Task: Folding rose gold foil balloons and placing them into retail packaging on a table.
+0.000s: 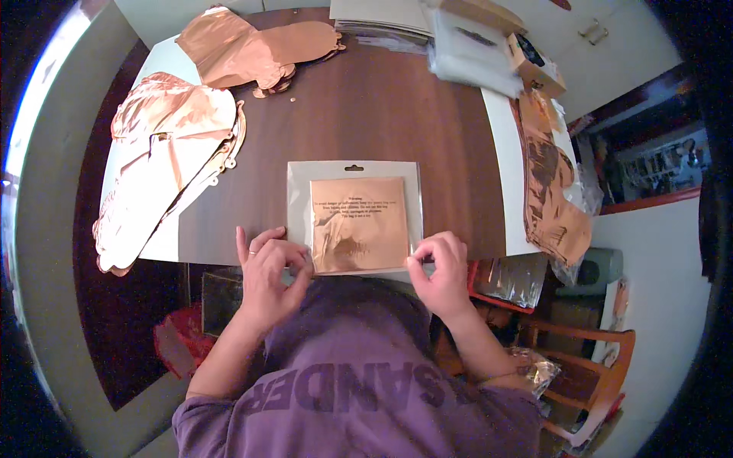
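Observation:
A flat clear plastic packet with a hang hole at its top lies at the table's near edge. Inside it is a folded copper-coloured foil square with dark print on it. My left hand is closed at the packet's lower left corner, thumb against fingers. At the lower right corner, my right hand pinches the packet's edge between thumb and forefinger. The packet lies almost flat, its bottom edge close to my shirt.
Flat copper foil balloons are piled at the left, with more foil shapes behind them. A stack of clear plastic bags and a small cardboard box stand at the back right. Copper foil pieces line the right edge. A wooden chair stands below.

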Demonstrator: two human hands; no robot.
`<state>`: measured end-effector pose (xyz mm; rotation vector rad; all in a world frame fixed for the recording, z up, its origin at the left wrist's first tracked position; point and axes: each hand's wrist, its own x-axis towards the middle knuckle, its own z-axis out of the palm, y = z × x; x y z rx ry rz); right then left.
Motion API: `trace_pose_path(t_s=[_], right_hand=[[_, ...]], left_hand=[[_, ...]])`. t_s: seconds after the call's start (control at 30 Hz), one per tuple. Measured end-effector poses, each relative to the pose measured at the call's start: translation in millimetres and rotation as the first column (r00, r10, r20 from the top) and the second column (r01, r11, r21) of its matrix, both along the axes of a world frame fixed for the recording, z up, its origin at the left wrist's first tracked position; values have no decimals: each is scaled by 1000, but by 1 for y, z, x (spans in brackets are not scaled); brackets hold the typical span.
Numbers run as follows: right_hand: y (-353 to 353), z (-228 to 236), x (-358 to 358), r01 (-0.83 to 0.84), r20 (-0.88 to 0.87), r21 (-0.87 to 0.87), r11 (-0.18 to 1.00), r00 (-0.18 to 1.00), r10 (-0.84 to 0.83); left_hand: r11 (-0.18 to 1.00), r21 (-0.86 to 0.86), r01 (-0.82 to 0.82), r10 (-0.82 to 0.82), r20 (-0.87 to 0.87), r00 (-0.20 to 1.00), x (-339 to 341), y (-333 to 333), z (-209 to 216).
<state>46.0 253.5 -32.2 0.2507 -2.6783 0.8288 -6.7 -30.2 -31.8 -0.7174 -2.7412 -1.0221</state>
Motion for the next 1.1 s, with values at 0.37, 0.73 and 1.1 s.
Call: trace_pose_path(t_s=[0.37, 0.73, 1.1], right_hand=[[-14, 2, 3, 263, 110, 19, 965, 958, -263], [77, 56, -7, 229, 311, -556, 799, 949, -57], [70, 178, -16, -142, 357, 387, 911, 934, -6]], left_hand=[[817, -503, 282, -431, -206, 879, 10, 42, -6], [761, -276, 587, -646, -406, 647, 6, 18, 8], [916, -128, 381, -397, -431, 810, -29, 24, 4]])
